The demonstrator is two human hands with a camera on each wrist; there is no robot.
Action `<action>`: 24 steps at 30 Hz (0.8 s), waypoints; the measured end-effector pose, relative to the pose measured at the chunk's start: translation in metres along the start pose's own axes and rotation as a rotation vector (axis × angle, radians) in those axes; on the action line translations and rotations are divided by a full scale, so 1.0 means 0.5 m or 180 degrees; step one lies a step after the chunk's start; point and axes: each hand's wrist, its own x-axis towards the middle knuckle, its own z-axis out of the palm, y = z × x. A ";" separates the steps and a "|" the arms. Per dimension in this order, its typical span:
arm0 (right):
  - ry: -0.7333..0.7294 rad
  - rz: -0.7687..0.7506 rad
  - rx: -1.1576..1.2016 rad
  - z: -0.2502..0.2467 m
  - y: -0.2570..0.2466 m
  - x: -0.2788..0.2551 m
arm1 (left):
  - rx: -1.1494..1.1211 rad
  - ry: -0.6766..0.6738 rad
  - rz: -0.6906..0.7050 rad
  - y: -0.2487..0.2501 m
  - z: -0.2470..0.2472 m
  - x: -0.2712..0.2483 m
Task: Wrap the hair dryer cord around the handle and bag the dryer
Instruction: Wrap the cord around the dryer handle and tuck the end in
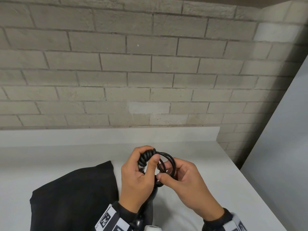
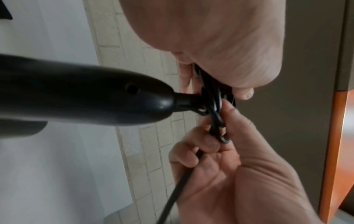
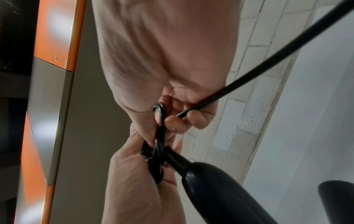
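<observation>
A black bag point(image 1: 73, 197) lies at the left of the white counter point(image 1: 216, 172); the left hand point(image 1: 138, 177) clenches coiled cord point(image 1: 145, 158) above the dryer handle point(image 2: 86, 94), the right hand point(image 1: 188, 182) pinches loose loops; the cord looks springy, so hold the coils firmly

The hair dryer point(image 1: 150, 195) is mostly hidden under the left hand point(image 1: 136, 179) in the head view, and its body is cut by the near edge. The black bag point(image 1: 73, 197) runs off that edge too. The cord's point(image 2: 172, 195) plug cannot be seen.
</observation>
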 end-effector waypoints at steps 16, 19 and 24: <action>0.2128 -0.1971 -0.2362 0.024 0.045 0.000 | -0.0733 0.0302 -0.0828 0.021 0.026 0.008; 0.2152 -0.2221 -0.2842 0.028 0.046 0.002 | -0.0718 0.0351 -0.0835 0.020 0.030 0.009; 0.1948 -0.2119 -0.3099 0.038 0.048 -0.004 | -0.0715 0.0458 -0.0796 0.010 0.029 0.013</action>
